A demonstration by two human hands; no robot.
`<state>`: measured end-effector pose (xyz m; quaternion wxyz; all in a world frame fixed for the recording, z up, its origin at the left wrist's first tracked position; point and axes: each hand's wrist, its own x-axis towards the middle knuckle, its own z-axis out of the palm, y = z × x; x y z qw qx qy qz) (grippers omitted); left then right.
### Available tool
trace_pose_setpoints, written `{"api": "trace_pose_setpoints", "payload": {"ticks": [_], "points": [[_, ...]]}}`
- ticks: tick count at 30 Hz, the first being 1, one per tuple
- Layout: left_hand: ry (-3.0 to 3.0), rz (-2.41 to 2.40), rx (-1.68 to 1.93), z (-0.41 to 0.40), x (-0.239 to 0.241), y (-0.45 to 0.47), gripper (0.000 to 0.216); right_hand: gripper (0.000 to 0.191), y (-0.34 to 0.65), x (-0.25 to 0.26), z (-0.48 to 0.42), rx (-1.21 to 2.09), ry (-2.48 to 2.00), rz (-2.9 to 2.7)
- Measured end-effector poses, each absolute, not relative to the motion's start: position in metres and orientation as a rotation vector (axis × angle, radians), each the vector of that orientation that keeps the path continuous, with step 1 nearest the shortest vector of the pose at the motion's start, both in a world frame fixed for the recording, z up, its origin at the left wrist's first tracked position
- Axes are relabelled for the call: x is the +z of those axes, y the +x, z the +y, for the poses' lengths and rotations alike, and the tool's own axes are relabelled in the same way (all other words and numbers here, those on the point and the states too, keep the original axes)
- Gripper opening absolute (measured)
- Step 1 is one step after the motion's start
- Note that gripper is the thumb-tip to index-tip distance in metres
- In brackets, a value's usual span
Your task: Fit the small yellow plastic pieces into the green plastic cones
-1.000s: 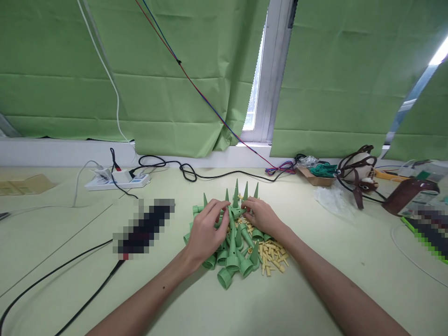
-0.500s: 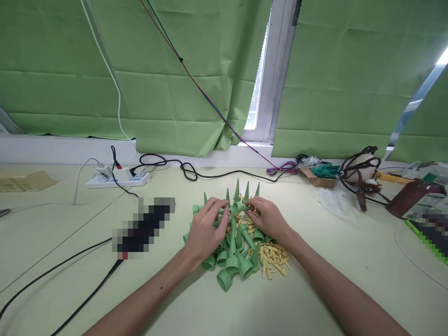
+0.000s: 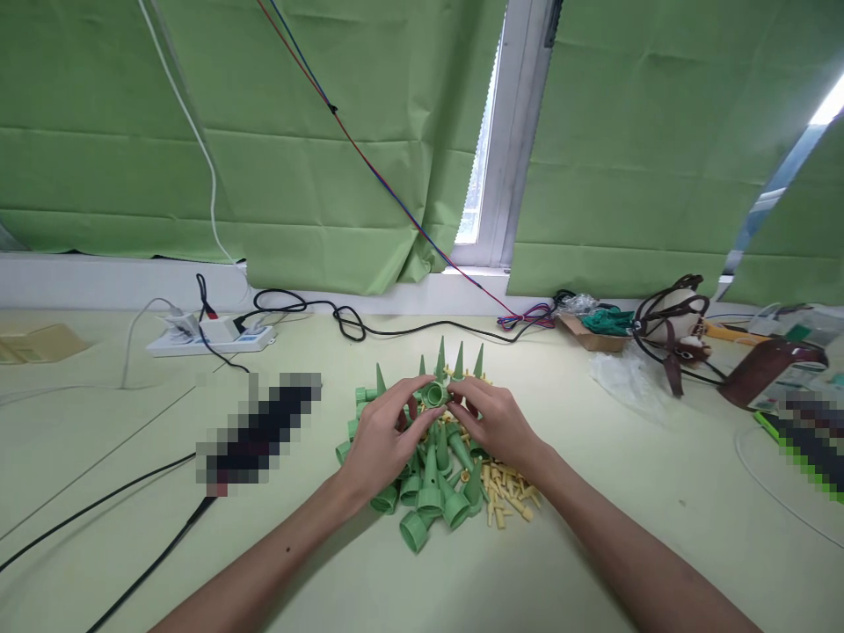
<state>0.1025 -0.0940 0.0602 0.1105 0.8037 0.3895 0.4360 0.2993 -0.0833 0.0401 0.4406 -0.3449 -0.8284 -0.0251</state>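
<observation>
The green part (image 3: 435, 395) is located between the two hands, above the middle of the pile, with its round open end toward the camera. The left hand (image 3: 382, 435) has its grip nearly closed: thumb and fingers hold the part at its left side. The right hand (image 3: 494, 420) is bent, with its fingertips gathered at the part's right side. Whether the right grip has hold of the part, or of something small, cannot be told.

The rear of the green part is hidden behind its own rim and the fingers. The inside of the opening is too small to make out. The hands cover the centre of the pile of green cones (image 3: 430, 497); several cones stand tip-up behind the fingers. Yellow pegs (image 3: 507, 492) lie at the right front of the pile, and the right hand and wrist mask some of them. The device (image 3: 264, 431) at left and the tablet (image 3: 804, 431) at right are pixelated; the right picture edge crops the tablet. The lower picture edge crops the left forearm (image 3: 290, 536) and right forearm (image 3: 613, 532).

The bench (image 3: 659, 466) meets the wall (image 3: 369, 303) at its far edge. Bench surface separates the pile from the device at left, and the pegs from the plastic bag (image 3: 626, 378) and bottle (image 3: 768, 374), well apart at right. Bench surface also extends between the forearms, in front of the pile.
</observation>
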Motion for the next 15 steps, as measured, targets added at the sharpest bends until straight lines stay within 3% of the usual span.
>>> {"api": "trace_pose_setpoints", "payload": {"ticks": [4, 9, 15], "points": [[2.325, 1.119, 1.285, -0.097, 0.060, 0.104, 0.031, 0.013, 0.300, 0.041, -0.084, -0.054, -0.857, -2.072], [2.148, 1.175, 1.355, -0.099, 0.065, 0.106, 0.035, 0.038, 0.307, 0.041, -0.083, 0.002, -0.934, -2.024], [2.016, 1.251, 1.451, -0.100, 0.068, 0.107, 0.038, 0.012, 0.313, 0.038, -0.073, -0.046, -1.148, -2.114]]}}
